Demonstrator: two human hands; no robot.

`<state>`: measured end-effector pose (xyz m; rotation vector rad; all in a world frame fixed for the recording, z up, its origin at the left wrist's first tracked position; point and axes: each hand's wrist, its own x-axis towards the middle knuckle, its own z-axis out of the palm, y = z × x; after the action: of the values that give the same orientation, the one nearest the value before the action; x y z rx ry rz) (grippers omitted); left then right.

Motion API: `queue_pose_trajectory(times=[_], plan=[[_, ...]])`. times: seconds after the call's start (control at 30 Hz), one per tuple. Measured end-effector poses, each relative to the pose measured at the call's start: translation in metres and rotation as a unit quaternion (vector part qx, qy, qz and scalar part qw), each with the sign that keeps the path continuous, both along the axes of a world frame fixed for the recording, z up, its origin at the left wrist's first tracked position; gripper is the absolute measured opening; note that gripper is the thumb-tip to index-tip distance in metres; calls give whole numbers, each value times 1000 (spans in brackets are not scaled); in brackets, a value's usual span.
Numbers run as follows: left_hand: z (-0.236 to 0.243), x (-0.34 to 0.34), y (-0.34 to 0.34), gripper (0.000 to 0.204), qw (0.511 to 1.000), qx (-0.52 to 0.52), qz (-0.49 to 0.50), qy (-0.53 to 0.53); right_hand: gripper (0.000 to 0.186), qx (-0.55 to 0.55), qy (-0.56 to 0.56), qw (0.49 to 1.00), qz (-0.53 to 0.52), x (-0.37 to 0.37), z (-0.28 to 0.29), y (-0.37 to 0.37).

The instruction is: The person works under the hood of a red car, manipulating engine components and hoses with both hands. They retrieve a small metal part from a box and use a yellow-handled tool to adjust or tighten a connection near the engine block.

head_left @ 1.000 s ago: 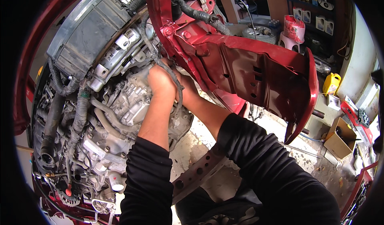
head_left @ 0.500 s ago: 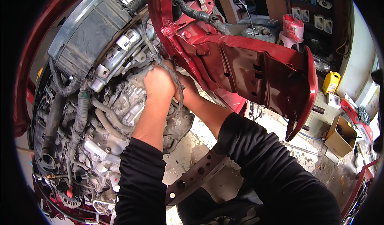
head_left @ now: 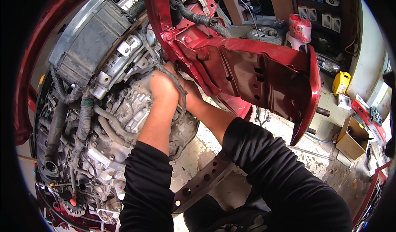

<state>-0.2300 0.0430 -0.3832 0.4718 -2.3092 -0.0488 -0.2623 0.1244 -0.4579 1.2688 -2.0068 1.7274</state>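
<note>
Both my hands reach deep into the engine bay, close together between the grey metal engine casing (head_left: 134, 98) and the red body panel (head_left: 264, 73). My left hand (head_left: 163, 84) looks curled into a closed shape, its back toward me; whatever it grips is hidden. Just right of it and partly behind, my right hand (head_left: 185, 87) has its fingers out of sight below a cable. That dark corrugated cable (head_left: 175, 80) hangs loosely across both hands. The tips of my fingers are not visible.
A black box-shaped housing (head_left: 93, 38) stands at upper left, with hoses (head_left: 85, 112) below it. A perforated dark metal beam (head_left: 202, 178) crosses under my arms. At right are a cardboard box (head_left: 352, 139), a yellow jug (head_left: 341, 83) and a red bag on a stool (head_left: 300, 28).
My hands stay at the same spot beside the engine casing, with only a slight shift. The whole view has moved a little, the red panel now sitting slightly further left.
</note>
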Motion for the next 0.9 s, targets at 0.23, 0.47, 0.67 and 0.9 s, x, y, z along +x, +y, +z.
queue_pose_trajectory(times=[0.23, 0.47, 0.67, 0.9], plan=[[1, 24, 7, 15, 979, -195, -18, -49, 52, -15, -4, 1000, -12, -3, -8, -7], [-1, 22, 7, 12, 976, -213, -33, -35, 50, -84, 4, 996, 3, -5, -12, -13], [-4, 19, 6, 12, 980, -192, -32, -35, 57, -71, -67, 995, 23, 0, -6, -4], [-7, 17, 0, 9, 970, -237, -49, -25, 57, -57, -128, 990, 34, 1, -3, -5]])
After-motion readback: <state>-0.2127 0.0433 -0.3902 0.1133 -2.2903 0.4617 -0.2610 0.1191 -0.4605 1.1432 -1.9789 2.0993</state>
